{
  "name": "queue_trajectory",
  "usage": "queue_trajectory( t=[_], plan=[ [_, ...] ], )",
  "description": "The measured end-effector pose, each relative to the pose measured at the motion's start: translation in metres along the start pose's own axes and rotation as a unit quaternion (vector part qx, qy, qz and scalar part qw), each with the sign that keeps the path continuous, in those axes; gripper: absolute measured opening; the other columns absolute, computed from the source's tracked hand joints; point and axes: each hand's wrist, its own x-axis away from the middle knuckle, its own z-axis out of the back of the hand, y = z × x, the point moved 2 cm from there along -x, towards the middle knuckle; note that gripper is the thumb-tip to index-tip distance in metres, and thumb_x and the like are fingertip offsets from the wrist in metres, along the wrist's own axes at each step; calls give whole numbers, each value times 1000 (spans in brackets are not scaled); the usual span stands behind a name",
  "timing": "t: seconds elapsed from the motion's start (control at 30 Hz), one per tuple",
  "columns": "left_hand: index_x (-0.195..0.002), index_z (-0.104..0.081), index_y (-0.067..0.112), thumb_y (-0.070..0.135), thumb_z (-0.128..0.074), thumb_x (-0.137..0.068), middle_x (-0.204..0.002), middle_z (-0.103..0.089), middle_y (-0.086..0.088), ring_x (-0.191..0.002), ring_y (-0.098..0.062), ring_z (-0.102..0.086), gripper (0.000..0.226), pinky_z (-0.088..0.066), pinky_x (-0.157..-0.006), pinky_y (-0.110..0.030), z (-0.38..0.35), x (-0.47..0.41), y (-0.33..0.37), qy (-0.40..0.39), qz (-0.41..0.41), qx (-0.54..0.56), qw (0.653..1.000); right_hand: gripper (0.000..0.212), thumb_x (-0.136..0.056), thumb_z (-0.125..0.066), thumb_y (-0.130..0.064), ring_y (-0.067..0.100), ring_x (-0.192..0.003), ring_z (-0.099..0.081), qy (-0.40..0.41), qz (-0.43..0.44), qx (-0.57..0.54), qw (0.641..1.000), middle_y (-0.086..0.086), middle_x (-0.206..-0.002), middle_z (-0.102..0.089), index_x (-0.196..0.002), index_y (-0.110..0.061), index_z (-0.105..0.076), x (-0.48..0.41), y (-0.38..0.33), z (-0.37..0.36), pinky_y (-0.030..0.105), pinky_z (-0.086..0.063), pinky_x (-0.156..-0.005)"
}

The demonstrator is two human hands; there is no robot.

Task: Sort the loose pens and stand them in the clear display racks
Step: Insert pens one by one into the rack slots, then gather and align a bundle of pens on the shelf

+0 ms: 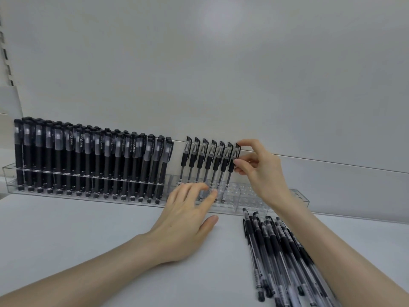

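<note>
My right hand [261,173] pinches a pen [231,167] standing in the clear rack [276,200] along the worktop's [88,229] back edge. My left hand [186,218] touches the rack's front with straight fingers.

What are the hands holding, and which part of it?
The right hand pinches the last standing pen by its capped top end. The left hand holds nothing; its fingers touch the clear rack.
</note>
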Motion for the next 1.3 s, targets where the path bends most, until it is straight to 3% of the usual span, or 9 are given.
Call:
queue_trajectory(
  t=[0.2, 0.3, 0.4, 0.5, 0.63, 0.8, 1.03, 1.13, 1.3],
  plan=[
    [-125, -58, 17, 43, -34, -90, -119, -55, -3, -113, -20, -43, 50, -42, -99, -40, 3, -1, 2, -25, 14, -5, 1000, 33, -90, -63, -9, 14, -69, -66, 2, 15, 65, 998, -2, -81, -67, -119, -22, -57, 4, -4, 4, 38, -56, -75],
    [-116, -63, 16, 42, -36, -89, -117, -57, -4, -113, -20, -42, 46, -28, -102, -38, 9, -3, 5, -22, 17, 3, 1000, 32, -90, -62, -13, 16, -71, -65, 1, 23, 79, 997, -4, -84, -65, -121, -20, -57, 8, -7, 12, 37, -54, -75],
    [-103, -65, 19, 45, -32, -87, -119, -55, -4, -116, -18, -38, 45, -36, -98, -39, 18, -3, 17, -56, 23, 16, 998, 20, -92, -61, -18, 16, -75, -64, 8, 16, 78, 997, -4, -84, -65, -111, -14, -61, 20, -8, 25, 34, -53, -74],
    [-121, -54, 24, 54, -20, -90, -126, -42, 7, -121, -13, -33, 55, -28, -99, -32, 27, -2, 45, -122, 73, 78, 987, 15, -92, -60, -23, 10, -79, -62, -14, 13, 79, 997, -6, -88, -66, -104, -14, -66, 39, -6, 41, 27, -52, -75],
    [-127, -45, 24, 50, -33, -96, -127, -44, 11, -119, -8, -37, 42, -30, -102, -27, 30, 1, 99, -150, 162, 130, 966, 13, -92, -60, -27, 11, -86, -62, -104, 1, 85, 991, -5, -92, -66, -98, -17, -65, 71, 9, 64, 33, -52, -81],
    [-107, -44, 21, 56, -44, -90, -107, -50, 7, -100, -12, -46, 38, -41, -89, -30, 22, 5, 142, -116, 273, 164, 941, 36, -97, -48, -39, 15, -121, -46, -270, -5, 153, 951, -4, -128, -55, -128, -22, -52, 107, 31, 83, 29, -35, -99],
    [-97, -57, 3, 36, -67, -85, -92, -69, -13, -85, -27, -65, 36, -51, -81, -39, 21, -9, 137, -153, 400, 264, 864, 48, -101, -33, -43, 21, -133, -34, -307, -5, 151, 940, -6, -147, -40, -145, -24, -35, 127, 40, 82, 34, -25, -110],
    [-86, -65, -1, 31, -65, -87, -72, -62, -11, -62, -20, -55, 32, -41, -63, -28, 24, -9, 134, -161, 406, 277, 856, 48, -101, -33, -43, 21, -133, -33, -308, -3, 140, 941, -6, -149, -38, -145, -24, -35, 128, 43, 83, 35, -24, -111],
    [-85, -52, 9, 15, -54, -92, -67, -45, -11, -56, -19, -37, 10, -26, -44, -23, 31, -8, 139, -138, 402, 264, 866, 49, -101, -31, -43, 17, -140, -27, -320, -12, 122, 940, -3, -153, -32, -147, -24, -32, 129, 44, 86, 36, -20, -115]
  ],
)
